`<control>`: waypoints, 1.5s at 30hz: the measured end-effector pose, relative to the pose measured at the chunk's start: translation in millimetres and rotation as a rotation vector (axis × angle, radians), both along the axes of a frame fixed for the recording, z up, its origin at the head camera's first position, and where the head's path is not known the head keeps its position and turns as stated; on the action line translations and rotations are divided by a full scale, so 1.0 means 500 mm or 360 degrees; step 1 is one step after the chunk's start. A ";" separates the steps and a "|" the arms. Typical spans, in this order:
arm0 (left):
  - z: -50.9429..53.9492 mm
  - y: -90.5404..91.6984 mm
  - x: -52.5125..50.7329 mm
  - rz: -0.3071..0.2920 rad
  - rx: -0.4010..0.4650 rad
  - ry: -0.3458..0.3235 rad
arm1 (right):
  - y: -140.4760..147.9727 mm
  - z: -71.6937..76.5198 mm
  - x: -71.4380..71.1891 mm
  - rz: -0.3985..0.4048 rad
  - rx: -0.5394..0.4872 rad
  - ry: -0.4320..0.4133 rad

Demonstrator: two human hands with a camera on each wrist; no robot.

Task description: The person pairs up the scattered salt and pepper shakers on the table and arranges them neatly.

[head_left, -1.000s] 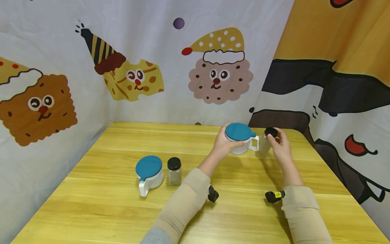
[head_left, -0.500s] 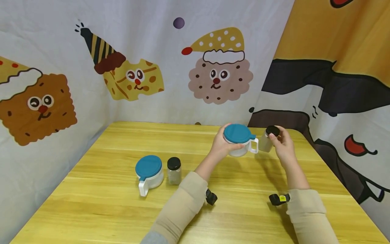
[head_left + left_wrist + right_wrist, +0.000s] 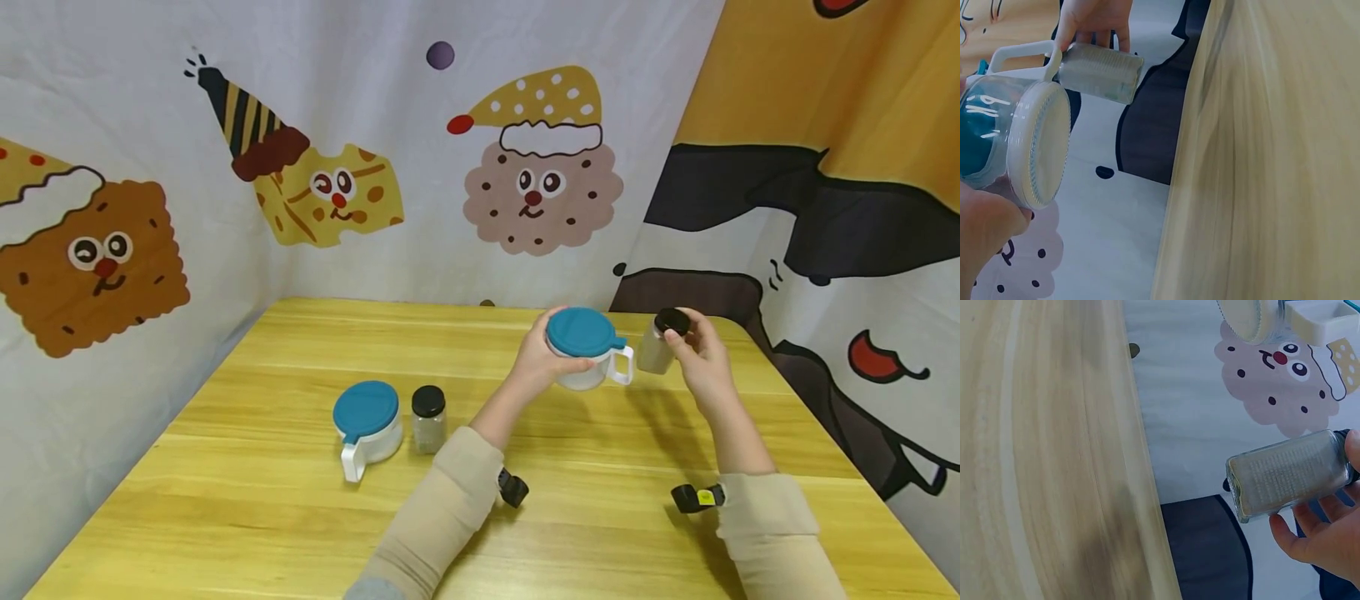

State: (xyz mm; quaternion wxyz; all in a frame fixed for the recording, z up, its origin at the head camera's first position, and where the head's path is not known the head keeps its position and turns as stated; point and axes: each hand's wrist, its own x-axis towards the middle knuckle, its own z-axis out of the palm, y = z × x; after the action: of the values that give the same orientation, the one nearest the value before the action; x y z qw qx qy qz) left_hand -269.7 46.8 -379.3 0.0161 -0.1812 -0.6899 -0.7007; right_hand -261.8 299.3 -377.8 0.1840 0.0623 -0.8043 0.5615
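Observation:
My left hand [image 3: 534, 358] grips a round seasoning pot [image 3: 581, 333] with a blue lid and a white side handle, held above the table. In the left wrist view, its clear wall and white base [image 3: 1047, 147] show. To its right, my right hand [image 3: 707, 358] holds a small square glass spice jar [image 3: 656, 353] by its black lid, thumb and fingers around the top. The right wrist view shows printed text on the jar's glass [image 3: 1288, 475]. The jar tilts a little, its bottom raised off the table. A small gap separates pot and jar.
A second blue-lidded pot [image 3: 367, 417] stands on the left of the wooden table [image 3: 247, 500], handle toward the front. Beside it is another black-lidded spice jar [image 3: 429, 423]. A cartoon-printed curtain [image 3: 442, 192] hangs behind the table.
My left hand has brought the blue-lidded pot slightly left and nearer. My right hand has shifted a little right with the spice jar, which now tilts more, and the gap between the two has widened.

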 end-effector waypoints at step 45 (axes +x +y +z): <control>-0.017 -0.069 0.022 -0.0586 -0.0051 0.0020 | -0.003 0.001 0.076 0.0338 0.0042 0.0107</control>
State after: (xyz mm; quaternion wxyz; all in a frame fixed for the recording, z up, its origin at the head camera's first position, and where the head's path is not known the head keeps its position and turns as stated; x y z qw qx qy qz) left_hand -258.9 12.4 -387.6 -0.1109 -0.3090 -0.6561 -0.6796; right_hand -224.0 297.9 -377.3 0.1497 0.1684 -0.7940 0.5647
